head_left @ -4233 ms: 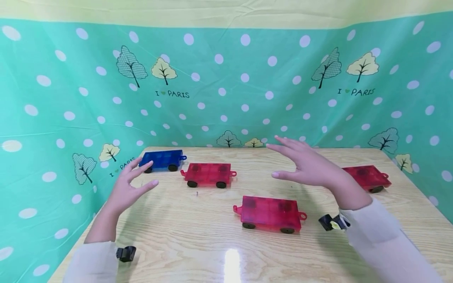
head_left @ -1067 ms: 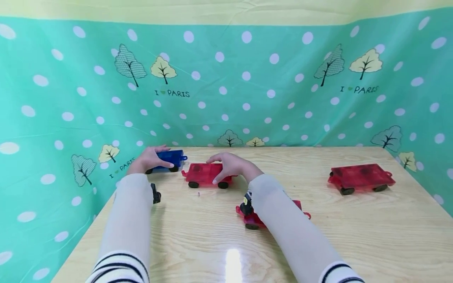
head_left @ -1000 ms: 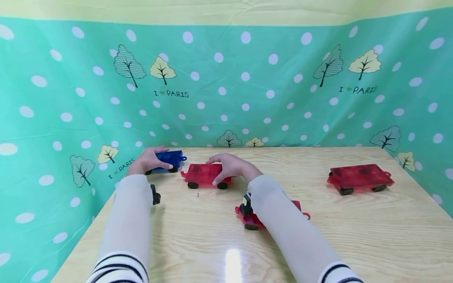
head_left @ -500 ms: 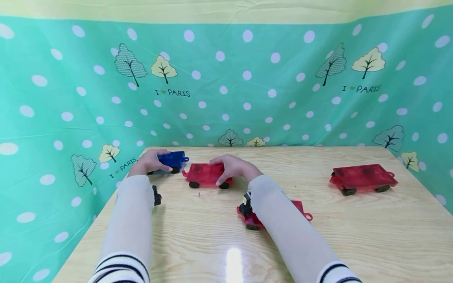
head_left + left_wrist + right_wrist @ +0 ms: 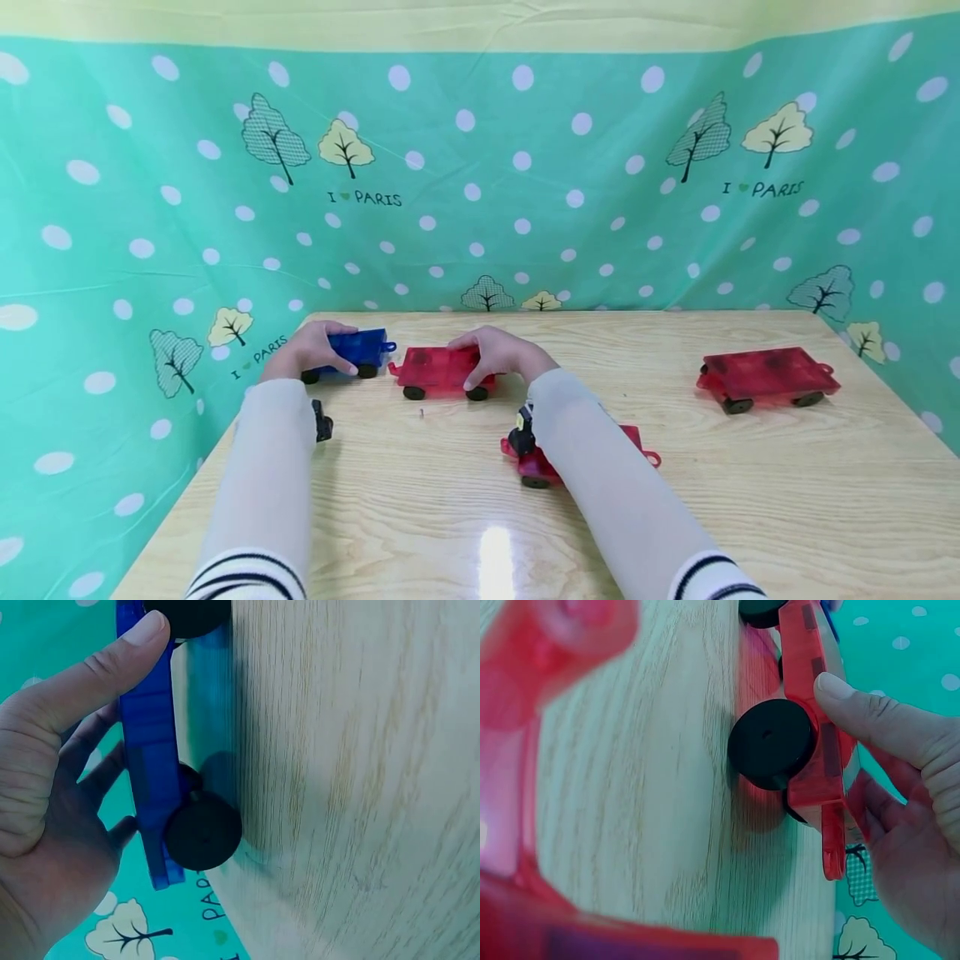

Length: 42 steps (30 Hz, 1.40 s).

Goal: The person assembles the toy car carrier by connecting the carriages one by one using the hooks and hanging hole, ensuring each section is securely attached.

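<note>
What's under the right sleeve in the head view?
A red wagon: its hook, one wheel and its loop show. The right sleeve covers its middle, so anything lying on that part is hidden there.

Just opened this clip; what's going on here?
A person's left hand holds a blue toy wagon and their right hand holds a red toy wagon, the two nearly end to end but not visibly hooked together. Another red wagon stands off to the right on the wood-grain table, and a third red wagon sits nearer the person, partly hidden by the right sleeve.
</note>
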### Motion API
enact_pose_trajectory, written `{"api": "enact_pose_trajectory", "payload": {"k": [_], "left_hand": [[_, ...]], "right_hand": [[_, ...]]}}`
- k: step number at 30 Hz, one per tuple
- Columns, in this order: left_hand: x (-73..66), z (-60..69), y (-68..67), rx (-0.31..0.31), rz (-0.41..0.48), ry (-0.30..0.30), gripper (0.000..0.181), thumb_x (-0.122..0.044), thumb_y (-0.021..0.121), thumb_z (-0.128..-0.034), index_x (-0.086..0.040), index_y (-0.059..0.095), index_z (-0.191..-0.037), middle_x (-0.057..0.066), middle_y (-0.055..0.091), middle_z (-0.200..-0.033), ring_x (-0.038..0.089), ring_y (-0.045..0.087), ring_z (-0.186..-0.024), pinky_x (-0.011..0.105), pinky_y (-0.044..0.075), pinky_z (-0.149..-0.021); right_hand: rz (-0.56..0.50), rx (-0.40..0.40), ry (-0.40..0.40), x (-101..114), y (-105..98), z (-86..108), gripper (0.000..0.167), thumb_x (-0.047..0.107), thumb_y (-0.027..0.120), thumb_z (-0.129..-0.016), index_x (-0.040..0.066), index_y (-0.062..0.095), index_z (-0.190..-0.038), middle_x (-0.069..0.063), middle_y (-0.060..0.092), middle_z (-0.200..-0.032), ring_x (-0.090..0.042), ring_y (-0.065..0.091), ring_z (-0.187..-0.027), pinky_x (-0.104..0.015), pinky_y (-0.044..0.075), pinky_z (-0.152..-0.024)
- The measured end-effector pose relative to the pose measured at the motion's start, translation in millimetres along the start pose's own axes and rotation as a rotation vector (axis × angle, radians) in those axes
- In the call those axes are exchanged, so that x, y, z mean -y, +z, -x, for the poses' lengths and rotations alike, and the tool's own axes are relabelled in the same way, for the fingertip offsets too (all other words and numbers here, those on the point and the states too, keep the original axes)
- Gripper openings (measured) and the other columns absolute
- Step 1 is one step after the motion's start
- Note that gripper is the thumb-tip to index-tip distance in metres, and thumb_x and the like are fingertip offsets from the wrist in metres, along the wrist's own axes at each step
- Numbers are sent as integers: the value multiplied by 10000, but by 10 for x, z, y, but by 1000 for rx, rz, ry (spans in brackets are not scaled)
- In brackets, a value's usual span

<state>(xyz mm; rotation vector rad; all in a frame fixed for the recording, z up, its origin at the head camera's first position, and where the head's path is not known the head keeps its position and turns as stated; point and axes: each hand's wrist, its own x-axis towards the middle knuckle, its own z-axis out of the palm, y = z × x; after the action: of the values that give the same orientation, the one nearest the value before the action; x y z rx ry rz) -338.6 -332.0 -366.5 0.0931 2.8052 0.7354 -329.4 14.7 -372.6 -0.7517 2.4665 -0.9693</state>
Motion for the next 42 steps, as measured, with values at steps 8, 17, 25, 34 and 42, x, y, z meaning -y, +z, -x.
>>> {"api": "enact_pose_trajectory", "payload": {"k": [8,17,25,34,42], "left_hand": [[36,64,37,-16,-6,49,920,-316,897,-696,-71,449,-1461,283,374,-1462,502,395,-1271,638,343,-1027],[66,144,17,-59,-17,133,917,-288,915,-668,-51,479,-1439,263,394,-1464,502,364,-1295,649,320,-1035],[32,256,-48,-67,-29,147,929,-321,916,-662,-54,482,-1438,243,384,-1470,506,358,-1284,662,335,-1014],[-30,312,-77,-80,-64,151,925,-361,915,-654,-76,502,-1431,222,375,-1478,501,356,-1278,660,344,-1008],[-120,350,-55,-82,-76,196,905,-362,923,-638,-79,536,-1405,210,400,-1467,487,325,-1307,668,334,-1009]], "right_hand": [[-9,2,20,-6,-25,36,730,66,866,-724,136,567,-1386,-47,528,-1405,-205,440,-1302,-324,377,-1073],[-9,1,33,-23,-51,61,737,70,873,-715,148,571,-1384,-36,541,-1389,-194,453,-1281,-324,393,-1056],[-18,-18,49,-94,-64,47,732,93,897,-681,203,614,-1347,8,568,-1366,-157,456,-1246,-303,412,-1023],[-20,-16,48,-105,-79,57,735,103,898,-681,204,611,-1350,10,570,-1371,-163,444,-1252,-311,401,-1032],[-12,-28,60,-104,-84,63,728,120,907,-671,226,627,-1334,16,561,-1380,-147,449,-1203,-265,423,-925]]}}
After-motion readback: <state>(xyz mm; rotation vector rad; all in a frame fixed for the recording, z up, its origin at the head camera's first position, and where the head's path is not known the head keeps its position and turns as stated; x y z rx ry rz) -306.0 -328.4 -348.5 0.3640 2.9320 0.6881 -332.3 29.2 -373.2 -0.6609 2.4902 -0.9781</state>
